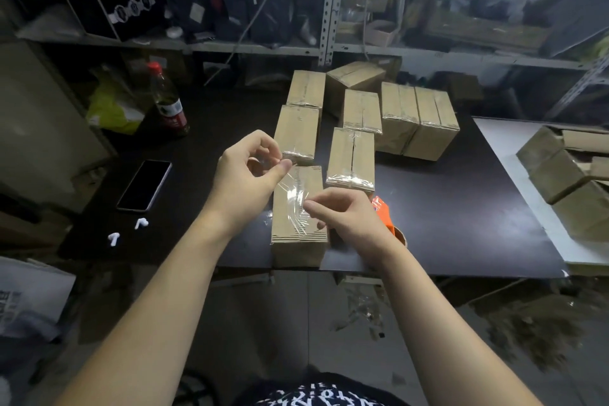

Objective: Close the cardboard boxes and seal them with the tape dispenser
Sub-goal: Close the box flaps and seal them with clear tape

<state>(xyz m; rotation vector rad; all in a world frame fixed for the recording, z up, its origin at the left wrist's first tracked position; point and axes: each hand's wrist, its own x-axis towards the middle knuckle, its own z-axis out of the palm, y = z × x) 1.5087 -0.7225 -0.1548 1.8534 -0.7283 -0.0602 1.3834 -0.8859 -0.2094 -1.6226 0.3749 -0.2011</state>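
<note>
left hand (250, 171) and right hand (346, 216) — each grip tight on clear tape (293, 193) over box (298, 245)

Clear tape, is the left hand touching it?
Touching. The head view shows the left hand pinching the upper end of the clear tape between thumb and fingertip, with no gap.

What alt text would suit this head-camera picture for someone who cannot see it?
A person's left hand and right hand pinch a strip of clear tape between them above a cardboard box on a dark table. More taped boxes lie behind it, an orange tape dispenser beside the right hand.
</note>
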